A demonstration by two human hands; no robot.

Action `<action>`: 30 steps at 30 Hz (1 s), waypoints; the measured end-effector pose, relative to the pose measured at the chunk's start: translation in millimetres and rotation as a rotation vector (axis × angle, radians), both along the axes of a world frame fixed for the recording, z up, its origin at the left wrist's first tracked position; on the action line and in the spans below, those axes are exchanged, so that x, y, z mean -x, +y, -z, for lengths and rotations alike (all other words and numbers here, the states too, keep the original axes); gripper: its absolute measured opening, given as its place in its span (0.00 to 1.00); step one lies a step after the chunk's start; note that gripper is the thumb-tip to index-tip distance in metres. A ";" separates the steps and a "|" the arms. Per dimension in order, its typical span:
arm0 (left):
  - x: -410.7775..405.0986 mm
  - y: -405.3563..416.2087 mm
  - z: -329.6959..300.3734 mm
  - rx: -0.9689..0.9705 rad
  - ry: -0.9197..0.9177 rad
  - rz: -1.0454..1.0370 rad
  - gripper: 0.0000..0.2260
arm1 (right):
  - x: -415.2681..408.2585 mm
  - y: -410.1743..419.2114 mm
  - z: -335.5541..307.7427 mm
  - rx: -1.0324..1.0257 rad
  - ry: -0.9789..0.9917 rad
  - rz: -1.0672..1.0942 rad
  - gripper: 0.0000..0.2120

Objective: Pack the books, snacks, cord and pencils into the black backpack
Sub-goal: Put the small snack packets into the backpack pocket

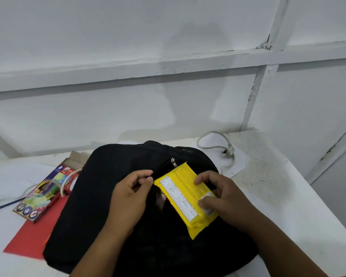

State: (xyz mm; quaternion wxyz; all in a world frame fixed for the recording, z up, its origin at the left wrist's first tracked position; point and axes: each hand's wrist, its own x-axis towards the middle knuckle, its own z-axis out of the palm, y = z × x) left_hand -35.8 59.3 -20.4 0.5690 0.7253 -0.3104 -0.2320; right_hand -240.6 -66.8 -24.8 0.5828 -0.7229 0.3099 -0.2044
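Observation:
The black backpack [100, 196] lies flat on the white table, its zip partly undone with the metal pull [173, 161] at the far end. My left hand [131, 193] pinches the edge of the opening and holds it apart. My right hand [221, 194] grips a yellow snack packet [183, 191], whose left edge sits at the mouth of the opening. A box of coloured pencils [44, 191] lies left of the bag on a red book [31, 235]. A white cord [68, 181] loops beside the pencil box, partly hidden under the bag.
The white table [278, 196] meets a white panelled wall behind. A grey cable with a plug [227, 149] lies at the back right on a sheet of paper. A dark thin rod [4, 205] lies at the left edge.

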 end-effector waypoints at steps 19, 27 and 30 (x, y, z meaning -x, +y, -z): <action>12.2 -2.4 -23.4 0.056 -0.131 -0.106 0.08 | -61.3 21.8 5.9 0.180 -0.031 -0.018 0.24; 15.9 2.3 -25.3 0.048 -0.151 -0.122 0.08 | -64.8 15.7 22.7 0.253 0.080 -0.282 0.33; 17.6 4.3 -22.3 0.045 -0.169 -0.137 0.08 | -65.9 14.3 22.3 0.267 0.112 -0.109 0.31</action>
